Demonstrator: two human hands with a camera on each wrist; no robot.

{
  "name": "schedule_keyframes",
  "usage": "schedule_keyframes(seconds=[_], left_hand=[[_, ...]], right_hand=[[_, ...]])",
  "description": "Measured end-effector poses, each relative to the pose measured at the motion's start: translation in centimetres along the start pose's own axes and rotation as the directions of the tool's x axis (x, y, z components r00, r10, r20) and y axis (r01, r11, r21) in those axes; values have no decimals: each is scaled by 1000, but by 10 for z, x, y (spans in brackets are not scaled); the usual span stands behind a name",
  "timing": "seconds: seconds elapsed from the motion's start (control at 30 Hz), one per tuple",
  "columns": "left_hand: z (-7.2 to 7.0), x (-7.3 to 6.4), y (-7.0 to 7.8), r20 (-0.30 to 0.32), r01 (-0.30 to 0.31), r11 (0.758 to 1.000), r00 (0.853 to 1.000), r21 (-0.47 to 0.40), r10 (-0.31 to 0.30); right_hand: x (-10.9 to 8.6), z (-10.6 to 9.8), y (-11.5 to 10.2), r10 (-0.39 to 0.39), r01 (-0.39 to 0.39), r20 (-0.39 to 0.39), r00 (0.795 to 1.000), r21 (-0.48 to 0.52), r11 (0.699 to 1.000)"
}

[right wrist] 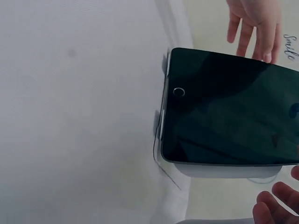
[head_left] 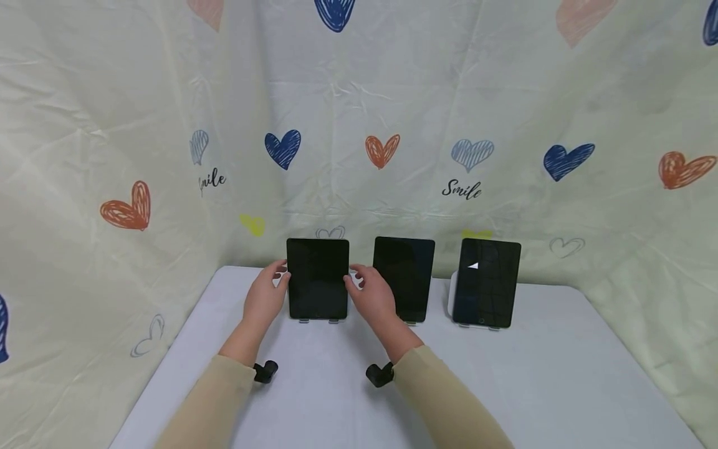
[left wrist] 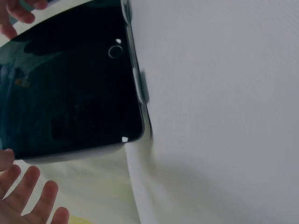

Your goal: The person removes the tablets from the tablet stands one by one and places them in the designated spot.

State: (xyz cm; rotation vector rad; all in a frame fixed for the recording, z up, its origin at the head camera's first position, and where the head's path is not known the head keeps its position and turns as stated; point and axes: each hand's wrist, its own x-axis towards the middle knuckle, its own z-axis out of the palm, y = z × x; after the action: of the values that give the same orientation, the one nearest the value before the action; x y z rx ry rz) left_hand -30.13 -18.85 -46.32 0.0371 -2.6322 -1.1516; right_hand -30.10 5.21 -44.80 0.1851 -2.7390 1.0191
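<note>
A black tablet [head_left: 318, 280] leans upright on a stand at the left of a row, its screen dark. At its left edge is my left hand [head_left: 266, 298], with the thumb right at the side and the other fingers spread. My right hand [head_left: 374, 296] is at the opposite edge, thumb close to the side and fingers loosely bent. In the left wrist view the same tablet [left wrist: 70, 84] shows its round home button, its lower edge resting on the stand's small lips [left wrist: 138, 86]. The right wrist view shows the tablet [right wrist: 224, 112] between both hands, a white support behind it.
Right of it stand a second dark tablet [head_left: 405, 268], partly behind my right hand, and a third tablet [head_left: 487, 284] with a white reflection on its screen. All stand on a white-covered table [head_left: 538, 380]. A heart-patterned cloth [head_left: 415, 87] hangs behind and beside the table.
</note>
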Motion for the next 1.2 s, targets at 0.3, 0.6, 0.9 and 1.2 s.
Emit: schedule_keyframes(seconds=[0.3,0.6,0.9,1.2], left_hand=[[2,1,7,-50,36,997,998,-73,-39],[0,2,6,-51,59,995,997,-77,-63],[2,1,4,-82,46,998,995,-53,-50],[1,-4,4,-133,-21,1000,991,-8,19]], right_hand=[[3,4,-2,28,-28,-1,1000,41,999],[11,11,4,30,-30,4,1000,106,994],[10,12,3,65,-66,13,998,137,988],[5,9,4,41,-39,-11,999,125,991]])
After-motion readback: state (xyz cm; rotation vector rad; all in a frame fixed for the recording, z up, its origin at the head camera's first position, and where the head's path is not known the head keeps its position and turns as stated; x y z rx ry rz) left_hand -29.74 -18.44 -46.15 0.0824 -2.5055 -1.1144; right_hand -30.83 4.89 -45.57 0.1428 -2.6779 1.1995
